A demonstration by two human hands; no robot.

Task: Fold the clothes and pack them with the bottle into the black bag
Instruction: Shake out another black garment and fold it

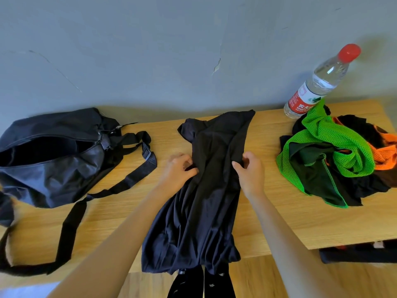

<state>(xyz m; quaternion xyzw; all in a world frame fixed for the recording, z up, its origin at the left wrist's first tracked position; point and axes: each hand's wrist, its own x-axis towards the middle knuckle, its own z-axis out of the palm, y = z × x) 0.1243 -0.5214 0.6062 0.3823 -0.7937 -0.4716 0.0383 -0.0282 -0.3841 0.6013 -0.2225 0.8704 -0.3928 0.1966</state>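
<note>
Seen from above, looking down over a person's two bare forearms onto a light wooden table (268, 222) set against a grey-blue wall (150, 50). At about nine o'clock lies the black bag (53, 160), slumped on its side with its zipper open and the dark inside showing; its long black strap (71, 224) loops across the table toward seven o'clock. In the centre a black garment (206, 201) (its type is hard to tell, as it is bunched lengthwise into a narrow strip) stretches from twelve o'clock near the wall down to six o'clock, where its lower end hangs over the table's near edge. The left hand (177, 168) grips the garment's left edge near the middle, fingers curled into the cloth. The right hand (250, 168) pinches a raised fold on the garment's right edge between thumb and curled fingers. At about three o'clock sits a loose pile of clothes (335, 160), black pieces tangled with bright green mesh and some orange mesh, not yet folded. Just behind that pile, at roughly two o'clock, stands a clear plastic water bottle (322, 80) with a red cap and red label, close to the wall. At six o'clock, below the table edge, two dark shapes with small white marks are visible, too unclear to identify.
</note>
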